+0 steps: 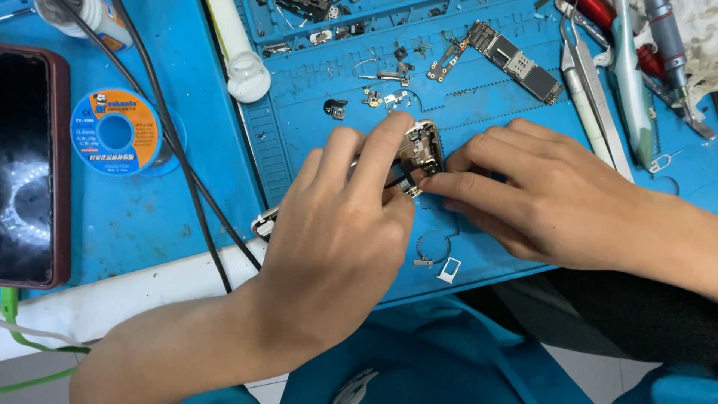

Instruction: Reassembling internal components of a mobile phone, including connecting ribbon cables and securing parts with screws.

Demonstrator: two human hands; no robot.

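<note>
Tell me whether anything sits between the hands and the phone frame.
Nothing visible does. The left hand and right hand both already touch the phone frame, fingers meeting at its end on the blue mat.

Shiny metal phone frame (421, 153), matt blue rubbery mat (486, 105) (scuffed), glossy steel tweezers (591, 97), glossy solder-wire spool (116, 132)

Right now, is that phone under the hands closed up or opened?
Opened. The phone frame shows bare inner parts, and its circuit board lies apart on the blue mat.
</note>
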